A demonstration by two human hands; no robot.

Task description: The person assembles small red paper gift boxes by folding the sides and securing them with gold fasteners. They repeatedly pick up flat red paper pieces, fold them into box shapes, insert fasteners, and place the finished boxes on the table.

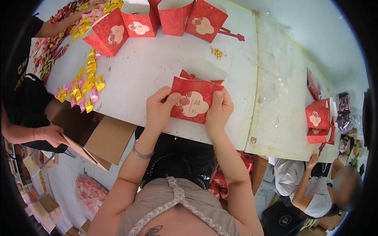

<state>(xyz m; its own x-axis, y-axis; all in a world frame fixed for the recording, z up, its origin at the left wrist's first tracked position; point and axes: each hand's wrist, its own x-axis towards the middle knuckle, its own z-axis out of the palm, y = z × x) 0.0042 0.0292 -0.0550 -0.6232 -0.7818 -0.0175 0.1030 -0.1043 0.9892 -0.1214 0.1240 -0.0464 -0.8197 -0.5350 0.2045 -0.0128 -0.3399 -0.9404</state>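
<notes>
Near the front edge of the white tabletop (157, 67), you hold a red gift bag (195, 100) with a pale flower emblem upright between both hands. Your left hand (158, 109) has its fingers clamped on the bag's left edge, and your right hand (217, 110) has its fingers clamped on the right edge. Beyond the bag stands a row of matching red bags (157, 19); left of it lie yellow and pink candies (80, 88) and an open cardboard box (98, 137).

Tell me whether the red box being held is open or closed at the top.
Open: the red box has its white top flap raised, not tucked in.
</notes>
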